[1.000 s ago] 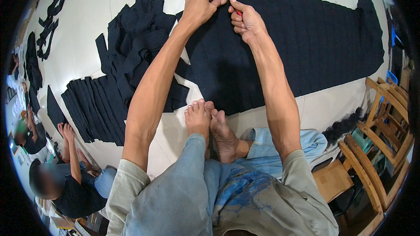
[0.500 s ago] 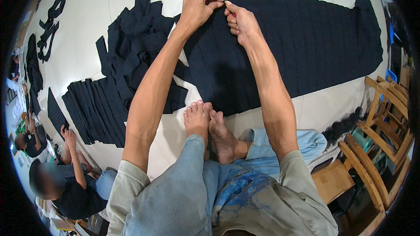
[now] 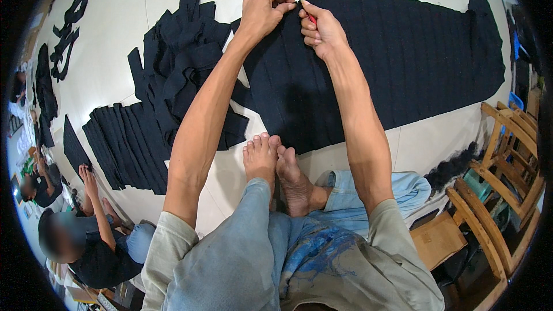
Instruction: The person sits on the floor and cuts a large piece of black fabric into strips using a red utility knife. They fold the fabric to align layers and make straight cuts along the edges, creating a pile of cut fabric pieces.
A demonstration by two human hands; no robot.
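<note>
A long spread of black fabric [image 3: 403, 57], marked by rows of parallel lines or strips, lies on the pale floor. At its far edge, left of the middle, my left hand [image 3: 262, 16] is closed, thumb and forefinger pinching the edge of the cloth. Right beside it, my right hand [image 3: 326, 31] grips a small red-handled tool [image 3: 312, 18] with a dark pointed tip. The tip is up against the pinched edge, nearly touching the left fingertips. The fingers hide most of the tool, so its exact kind cannot be made out.
Left of the spread lie a heap of black fabric pieces [image 3: 184, 52] and a row of overlapping strips [image 3: 124, 144]. More scraps [image 3: 64, 52] lie at far left. Another person [image 3: 86, 247] sits at lower left. Wooden chairs [image 3: 512, 155] and a cardboard box [image 3: 439, 239] stand at right.
My right hand has shifted slightly right and turned, showing more of the red handle and the dark tip. My left hand keeps its pinch with a tiny move right.
</note>
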